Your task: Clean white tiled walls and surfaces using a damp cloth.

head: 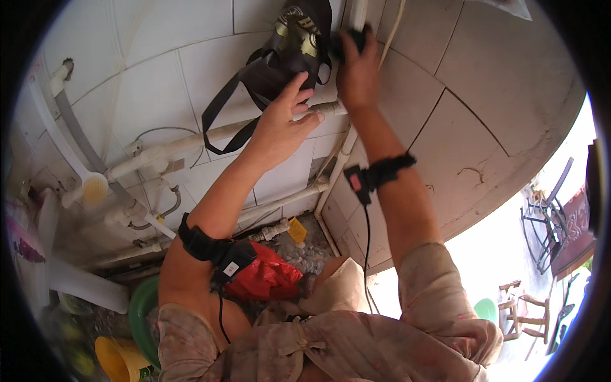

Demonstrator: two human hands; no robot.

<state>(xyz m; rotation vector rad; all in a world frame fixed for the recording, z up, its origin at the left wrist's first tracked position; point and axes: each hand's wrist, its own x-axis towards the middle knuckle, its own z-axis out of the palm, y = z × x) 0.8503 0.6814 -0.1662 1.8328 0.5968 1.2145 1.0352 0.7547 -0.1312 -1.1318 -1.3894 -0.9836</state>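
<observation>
A black bag [291, 71] with a yellow printed pattern and loose straps hangs against the white tiled wall at the top centre. My left hand [289, 110] is in front of its lower part, fingers apart, just above a horizontal white pipe [229, 130]. Whether the fingertips touch the bag cannot be made out. Up in the wall corner, my right hand [359, 76] has its fingers around a blurred dark object [339, 47] beside the vertical pipe [358, 16]. The bag's right edge is close to this hand.
Several pipes run along the wall, with a long-handled brush [94, 186] at the left. Below my arms are a red plastic bag [267, 272], a green basin [138, 310] and a yellow container [112, 358]. A wooden stool [525, 310] stands beyond the wall's edge.
</observation>
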